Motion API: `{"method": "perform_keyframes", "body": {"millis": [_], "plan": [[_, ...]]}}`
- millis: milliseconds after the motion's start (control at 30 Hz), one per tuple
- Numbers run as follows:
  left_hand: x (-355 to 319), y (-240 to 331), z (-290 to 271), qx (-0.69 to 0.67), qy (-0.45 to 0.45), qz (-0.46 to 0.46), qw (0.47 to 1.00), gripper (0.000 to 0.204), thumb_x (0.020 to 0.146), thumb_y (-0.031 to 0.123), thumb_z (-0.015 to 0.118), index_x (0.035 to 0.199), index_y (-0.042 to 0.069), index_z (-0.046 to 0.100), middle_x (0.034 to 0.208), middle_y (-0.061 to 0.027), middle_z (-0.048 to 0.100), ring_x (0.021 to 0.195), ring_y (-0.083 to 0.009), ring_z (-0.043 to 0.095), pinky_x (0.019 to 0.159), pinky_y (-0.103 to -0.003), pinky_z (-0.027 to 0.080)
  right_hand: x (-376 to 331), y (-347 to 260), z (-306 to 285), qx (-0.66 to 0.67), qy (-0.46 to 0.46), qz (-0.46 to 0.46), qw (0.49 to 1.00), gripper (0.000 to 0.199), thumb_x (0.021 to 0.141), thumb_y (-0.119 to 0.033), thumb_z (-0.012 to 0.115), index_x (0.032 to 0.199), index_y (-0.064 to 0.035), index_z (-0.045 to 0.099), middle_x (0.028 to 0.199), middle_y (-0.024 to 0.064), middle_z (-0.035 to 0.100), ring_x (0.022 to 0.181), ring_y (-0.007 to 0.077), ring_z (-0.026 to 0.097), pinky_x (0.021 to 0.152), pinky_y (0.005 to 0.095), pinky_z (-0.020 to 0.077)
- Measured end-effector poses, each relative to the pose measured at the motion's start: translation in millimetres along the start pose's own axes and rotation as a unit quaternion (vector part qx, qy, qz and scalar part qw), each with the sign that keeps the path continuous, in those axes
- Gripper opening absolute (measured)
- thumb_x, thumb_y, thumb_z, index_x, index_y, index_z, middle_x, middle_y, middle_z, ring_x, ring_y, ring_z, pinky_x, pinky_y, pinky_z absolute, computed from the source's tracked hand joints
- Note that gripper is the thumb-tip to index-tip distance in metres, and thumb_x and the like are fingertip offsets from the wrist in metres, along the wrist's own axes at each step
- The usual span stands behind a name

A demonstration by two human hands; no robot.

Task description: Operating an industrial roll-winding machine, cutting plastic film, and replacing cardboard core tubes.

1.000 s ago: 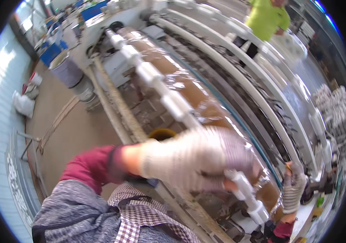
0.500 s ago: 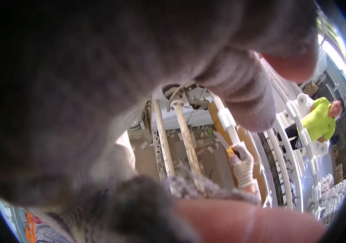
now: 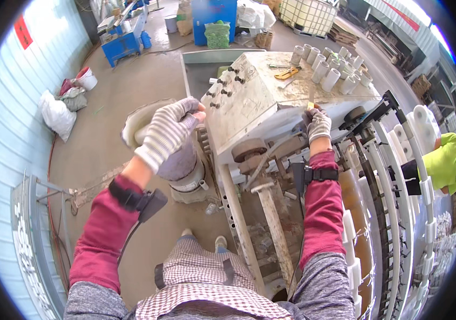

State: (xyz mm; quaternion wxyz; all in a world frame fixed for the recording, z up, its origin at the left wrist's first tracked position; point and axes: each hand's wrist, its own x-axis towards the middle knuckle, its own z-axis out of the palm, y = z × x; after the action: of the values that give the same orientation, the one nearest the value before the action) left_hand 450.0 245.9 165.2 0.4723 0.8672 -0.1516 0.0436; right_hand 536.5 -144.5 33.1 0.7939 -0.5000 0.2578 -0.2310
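My left hand (image 3: 170,130), in a striped glove with bare fingertips, hovers over a lined round bin (image 3: 180,160) with a pale rim. Its fingers are bent and drawn together, and nothing shows between them. In my right hand (image 3: 319,126), gloved too, is a knife (image 3: 311,101) with a yellow-orange handle, its blade pointing away from me. That hand is at the near side of a worn white machine housing (image 3: 254,101). On the housing lie a yellow utility knife (image 3: 287,73) and several upright white rolls (image 3: 331,80).
Curved racks with white rollers (image 3: 425,186) run along the right, where a person in a bright yellow-green shirt (image 3: 442,162) stands. Metal bars (image 3: 276,229) extend below the housing. Black knobs (image 3: 227,92) stick up from its left side. A white sack (image 3: 57,114) lies by the left wall.
A gloved hand that covered most of the picture has moved away from the camera. My left hand is now over the bin. My right hand still holds the knife, now beside the housing.
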Motion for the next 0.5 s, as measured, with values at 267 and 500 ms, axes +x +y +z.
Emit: {"method": "perform_keyframes", "body": {"millis": [267, 500], "plan": [[264.5, -209.9, 85.7, 0.153, -0.089, -0.012, 0.984, 0.048, 0.076, 0.034, 0.068, 0.112, 0.005, 0.053, 0.094, -0.0182, 0.065, 0.086, -0.0323, 0.063, 0.076, -0.037, 0.048, -12.7, 63.4, 63.6, -0.118, -0.042, -0.163, 0.979, 0.048, 0.083, -0.001, 0.056, 0.129, -0.0025, 0.042, 0.133, 0.0188, 0.040, 0.115, 0.0302, 0.048, 0.099, 0.0336, 0.0375], [335.9, -237.1, 114.1, 0.149, -0.211, -0.040, 0.965, 0.025, 0.074, 0.017, 0.066, 0.091, 0.002, 0.058, 0.076, -0.0157, 0.064, 0.068, -0.0258, 0.064, 0.064, -0.035, 0.049, -32.8, 82.7, 104.1, -0.553, 0.099, -0.400, 0.724, 0.052, 0.076, -0.006, 0.067, 0.124, -0.0068, 0.046, 0.137, 0.0228, 0.035, 0.126, 0.0367, 0.035, 0.103, 0.0398, 0.0332]]}}
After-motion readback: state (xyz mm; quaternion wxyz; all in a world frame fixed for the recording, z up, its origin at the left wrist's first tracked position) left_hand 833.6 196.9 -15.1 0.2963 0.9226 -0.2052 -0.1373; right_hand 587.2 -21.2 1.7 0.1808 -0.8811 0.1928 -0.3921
